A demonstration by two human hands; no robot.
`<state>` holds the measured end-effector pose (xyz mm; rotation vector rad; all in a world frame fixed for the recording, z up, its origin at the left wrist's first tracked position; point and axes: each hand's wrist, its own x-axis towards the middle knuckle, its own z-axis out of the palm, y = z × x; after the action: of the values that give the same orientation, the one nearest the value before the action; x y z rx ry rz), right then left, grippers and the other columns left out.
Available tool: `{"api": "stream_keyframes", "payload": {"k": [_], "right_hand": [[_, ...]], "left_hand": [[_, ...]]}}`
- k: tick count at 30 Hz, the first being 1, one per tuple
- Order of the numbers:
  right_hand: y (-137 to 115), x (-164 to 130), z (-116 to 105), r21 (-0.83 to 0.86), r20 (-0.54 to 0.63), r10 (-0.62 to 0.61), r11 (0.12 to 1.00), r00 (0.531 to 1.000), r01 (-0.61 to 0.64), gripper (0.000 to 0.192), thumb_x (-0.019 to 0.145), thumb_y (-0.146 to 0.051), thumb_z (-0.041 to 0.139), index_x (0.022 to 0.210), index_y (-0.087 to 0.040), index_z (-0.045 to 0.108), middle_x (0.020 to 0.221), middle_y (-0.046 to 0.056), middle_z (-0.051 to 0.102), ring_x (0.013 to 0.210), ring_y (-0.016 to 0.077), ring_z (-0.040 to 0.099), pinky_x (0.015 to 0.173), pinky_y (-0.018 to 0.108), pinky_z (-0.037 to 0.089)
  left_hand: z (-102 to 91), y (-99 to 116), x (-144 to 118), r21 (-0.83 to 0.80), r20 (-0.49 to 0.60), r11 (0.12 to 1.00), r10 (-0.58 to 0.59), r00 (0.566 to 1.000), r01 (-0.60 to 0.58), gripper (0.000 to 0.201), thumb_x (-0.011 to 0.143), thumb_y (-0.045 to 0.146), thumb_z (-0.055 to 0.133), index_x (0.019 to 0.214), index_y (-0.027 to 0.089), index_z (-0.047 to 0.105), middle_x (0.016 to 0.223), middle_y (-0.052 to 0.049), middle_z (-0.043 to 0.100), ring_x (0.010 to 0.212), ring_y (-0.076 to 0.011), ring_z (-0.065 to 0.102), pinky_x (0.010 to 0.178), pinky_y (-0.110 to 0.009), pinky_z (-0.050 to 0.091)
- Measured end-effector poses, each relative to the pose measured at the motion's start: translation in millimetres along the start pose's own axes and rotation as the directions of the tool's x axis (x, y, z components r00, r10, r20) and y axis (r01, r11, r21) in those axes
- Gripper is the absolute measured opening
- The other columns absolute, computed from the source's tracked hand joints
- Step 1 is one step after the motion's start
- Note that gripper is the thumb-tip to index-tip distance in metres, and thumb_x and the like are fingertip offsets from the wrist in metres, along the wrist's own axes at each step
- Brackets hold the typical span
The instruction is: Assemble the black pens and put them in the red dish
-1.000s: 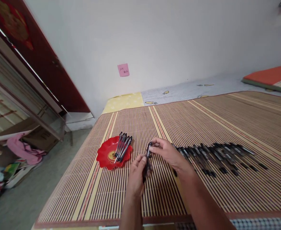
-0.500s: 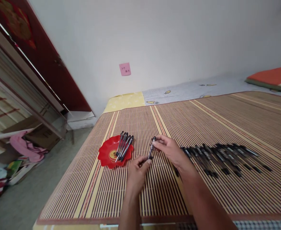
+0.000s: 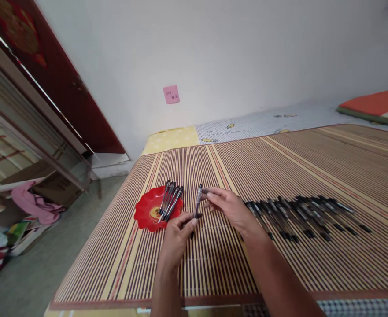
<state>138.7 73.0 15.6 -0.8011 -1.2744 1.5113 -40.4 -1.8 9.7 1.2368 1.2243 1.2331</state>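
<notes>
Near the left edge of the striped bamboo mat (image 3: pixel 279 167) sits a red scalloped dish (image 3: pixel 145 211), and across its right half lies a small bundle of pens (image 3: pixel 170 203), capped, side by side, their upper ends pointing toward the wall.

Just right of the dish, the left hand (image 3: pixel 176 235) is closed in a pinch on the lower end of a single pen (image 3: pixel 198 203), which stands tilted above the mat, between dish and row. The right hand (image 3: pixel 228 209) has its fingertips closed lightly at the pen's upper end, thumb and forefinger meeting there. By the look of it, the step in hand is fitting or checking the cap on this one pen, with both hands sharing it. A next move would call for one hand to let go so the other can carry the pen clear; the dish is the nearer resting place.

The pen is slim, with a clear or silvery barrel and dark ends; finer detail is too small to tell.

Further right, a long row of pens (image 3: pixel 306 213) lies on the mat, packed side by side and slanted, reaching toward the mat's right edge, well apart from the dish.
</notes>
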Motion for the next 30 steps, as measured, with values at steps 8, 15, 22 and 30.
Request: {"api": "stream_keyframes", "payload": {"k": [8, 15, 22, 30], "right_hand": [[-11.0, -6.7, 4.8, -0.025, 0.0, 0.005, 1.0, 1.0, -0.005, 0.023, 0.082, -0.043, 0.072, 0.081, -0.02, 0.068, 0.073, -0.002, 0.062, 0.066, 0.0128, 0.057, 0.065, 0.028, 0.047], [2.9, 1.5, -0.4, -0.04, -0.059, 0.017, 0.999, 0.998, -0.019, 0.026, 0.081, -0.042, 0.071, 0.093, -0.019, 0.07, 0.085, 0.004, 0.072, 0.07, 0.0146, 0.064, 0.063, 0.029, 0.049], [11.5, 2.6, -0.6, -0.154, -0.041, 0.041, 0.987, 0.998, -0.047, 0.017, 0.085, -0.033, 0.067, 0.092, -0.018, 0.069, 0.081, 0.003, 0.072, 0.07, 0.0138, 0.066, 0.061, 0.027, 0.048], [20.8, 4.3, -4.3, -0.201, -0.019, 0.035, 0.979, 0.999, -0.038, 0.026, 0.084, -0.039, 0.067, 0.097, -0.017, 0.069, 0.078, 0.003, 0.069, 0.071, 0.0156, 0.066, 0.062, 0.029, 0.048]], "left_hand": [[16.8, -2.4, 0.5, -0.004, 0.001, 1.0, -0.03, 1.0, 0.03, 0.02, 0.076, 0.033, 0.076, 0.088, 0.017, 0.079, 0.083, -0.005, 0.071, 0.078, -0.0196, 0.06, 0.074, -0.029, 0.045], [-11.1, -4.1, 9.5, 0.194, -0.342, 0.978, 0.139, 0.929, -0.075, 0.023, 0.074, 0.035, 0.075, 0.09, 0.018, 0.073, 0.084, -0.006, 0.074, 0.08, -0.0224, 0.066, 0.075, -0.032, 0.05], [-60.2, -14.5, 23.6, 0.637, -0.506, 0.769, 0.357, 0.785, 0.06, 0.025, 0.083, 0.033, 0.061, 0.099, 0.018, 0.075, 0.091, -0.01, 0.074, 0.078, -0.0261, 0.068, 0.077, -0.039, 0.051], [-58.7, -22.4, 47.1, 0.76, -0.455, 0.63, 0.336, 0.825, 0.162, 0.027, 0.085, 0.019, 0.057, 0.107, 0.017, 0.073, 0.1, -0.014, 0.074, 0.091, -0.0307, 0.069, 0.081, -0.041, 0.052]]}}
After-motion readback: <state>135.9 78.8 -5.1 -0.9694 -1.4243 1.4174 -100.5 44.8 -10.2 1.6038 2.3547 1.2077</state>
